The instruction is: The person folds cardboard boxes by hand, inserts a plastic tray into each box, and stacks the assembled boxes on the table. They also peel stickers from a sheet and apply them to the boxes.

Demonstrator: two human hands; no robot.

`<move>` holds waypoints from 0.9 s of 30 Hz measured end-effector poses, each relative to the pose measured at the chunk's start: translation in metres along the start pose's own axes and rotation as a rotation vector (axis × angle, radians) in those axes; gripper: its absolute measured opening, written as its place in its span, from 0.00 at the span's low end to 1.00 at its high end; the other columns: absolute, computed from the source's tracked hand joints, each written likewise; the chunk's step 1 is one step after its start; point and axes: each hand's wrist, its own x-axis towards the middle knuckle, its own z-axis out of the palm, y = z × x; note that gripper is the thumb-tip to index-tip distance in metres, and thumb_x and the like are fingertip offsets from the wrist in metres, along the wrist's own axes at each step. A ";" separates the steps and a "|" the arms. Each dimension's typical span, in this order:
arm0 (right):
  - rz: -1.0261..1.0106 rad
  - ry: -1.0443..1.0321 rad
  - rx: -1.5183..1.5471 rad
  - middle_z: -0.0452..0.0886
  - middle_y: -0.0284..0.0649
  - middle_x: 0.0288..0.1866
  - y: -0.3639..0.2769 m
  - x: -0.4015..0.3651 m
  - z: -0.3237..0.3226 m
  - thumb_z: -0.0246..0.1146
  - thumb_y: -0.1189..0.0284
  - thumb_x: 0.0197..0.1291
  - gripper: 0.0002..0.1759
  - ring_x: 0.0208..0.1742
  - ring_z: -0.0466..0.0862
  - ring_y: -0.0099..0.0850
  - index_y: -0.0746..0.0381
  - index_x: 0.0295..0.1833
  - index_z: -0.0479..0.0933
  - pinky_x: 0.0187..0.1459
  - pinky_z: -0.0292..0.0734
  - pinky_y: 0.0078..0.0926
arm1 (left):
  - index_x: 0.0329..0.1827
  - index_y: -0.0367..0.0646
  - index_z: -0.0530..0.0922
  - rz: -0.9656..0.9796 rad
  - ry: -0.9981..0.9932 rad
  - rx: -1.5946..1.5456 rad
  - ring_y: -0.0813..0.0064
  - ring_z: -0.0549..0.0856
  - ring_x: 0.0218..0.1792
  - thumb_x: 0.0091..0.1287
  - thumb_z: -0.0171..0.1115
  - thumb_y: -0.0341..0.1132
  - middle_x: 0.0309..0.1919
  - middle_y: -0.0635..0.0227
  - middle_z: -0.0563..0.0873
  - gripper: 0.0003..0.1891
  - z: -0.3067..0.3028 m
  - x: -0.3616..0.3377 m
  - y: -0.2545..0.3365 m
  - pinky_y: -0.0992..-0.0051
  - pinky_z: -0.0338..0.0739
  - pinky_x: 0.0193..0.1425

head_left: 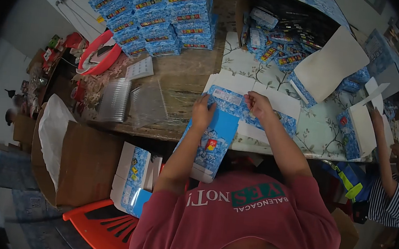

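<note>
An unfolded blue printed carton point(224, 122) lies at the table's front edge, its white flaps spread and its lower part hanging over the edge. My left hand point(203, 115) rests on the carton's left side, fingers stretched out over the cardboard. Over the carton's right part is my right hand point(259, 106), fingers curled in a pinch. Whatever is between those fingertips, if anything, is too small to make out. A white panel strip with print point(226, 95) lies between the two hands.
Stacked blue boxes point(157, 18) stand at the back left. A large open carton point(294, 13) holds many small blue packets point(285, 51). Clear plastic trays point(114, 98) lie left. A red chair point(101, 228) stands below. Another person's arm point(384, 149) handles a carton at right.
</note>
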 end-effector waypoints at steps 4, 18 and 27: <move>-0.019 -0.125 0.042 0.78 0.34 0.29 -0.011 0.003 -0.003 0.60 0.69 0.59 0.07 0.27 0.75 0.21 0.60 0.38 0.73 0.25 0.68 0.16 | 0.50 0.33 0.76 -0.078 0.048 -0.121 0.54 0.80 0.45 0.56 0.64 0.31 0.47 0.52 0.81 0.19 -0.008 0.012 -0.002 0.63 0.73 0.52; -0.521 -0.622 -0.153 0.75 0.34 0.19 -0.071 -0.109 0.117 0.61 0.66 0.60 0.10 0.21 0.75 0.23 0.61 0.33 0.72 0.26 0.70 0.19 | 0.45 0.41 0.81 0.333 0.642 -0.023 0.66 0.83 0.46 0.57 0.60 0.23 0.45 0.61 0.84 0.12 -0.208 0.063 0.133 0.73 0.76 0.46; -0.304 0.011 -0.694 0.78 0.36 0.28 -0.011 -0.079 -0.020 0.61 0.62 0.60 0.16 0.29 0.77 0.24 0.65 0.43 0.75 0.30 0.71 0.22 | 0.50 0.39 0.78 0.292 -0.275 -0.121 0.59 0.74 0.59 0.57 0.61 0.30 0.57 0.57 0.76 0.16 -0.038 0.001 0.036 0.65 0.71 0.59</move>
